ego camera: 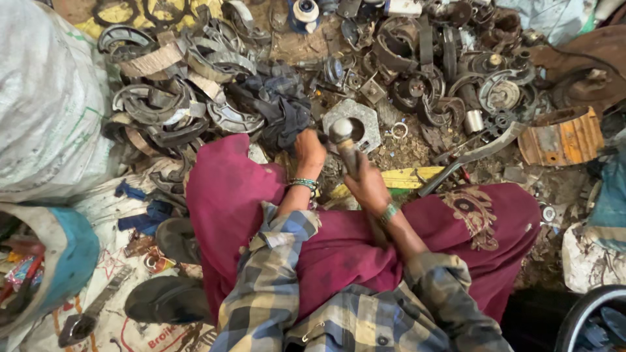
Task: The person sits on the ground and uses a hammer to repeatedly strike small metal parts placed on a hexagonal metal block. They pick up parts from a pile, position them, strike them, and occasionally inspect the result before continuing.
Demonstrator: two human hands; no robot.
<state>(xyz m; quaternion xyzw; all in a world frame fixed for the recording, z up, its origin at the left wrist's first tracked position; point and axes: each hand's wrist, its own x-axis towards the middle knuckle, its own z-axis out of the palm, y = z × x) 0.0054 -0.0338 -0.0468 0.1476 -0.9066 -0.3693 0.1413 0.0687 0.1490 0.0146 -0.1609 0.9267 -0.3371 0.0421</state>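
My right hand (367,186) grips the handle of a hammer (343,140), whose round metal head is raised just above a grey hexagonal metal plate with a round hole (365,117). My left hand (308,146) is closed low on the ground beside the hammer head, next to a dark cloth (280,107); what it holds is hidden. Both wrists wear green bangles, and my knees are draped in maroon cloth (228,189).
A heap of curved brake shoes (176,85) lies at the upper left, rusty rings and parts (456,72) at the upper right. An orange-lined curved piece (561,137) sits right. White sacks (45,98) stand left, black sandals (166,300) below, a yellow strip (407,177) near my right hand.
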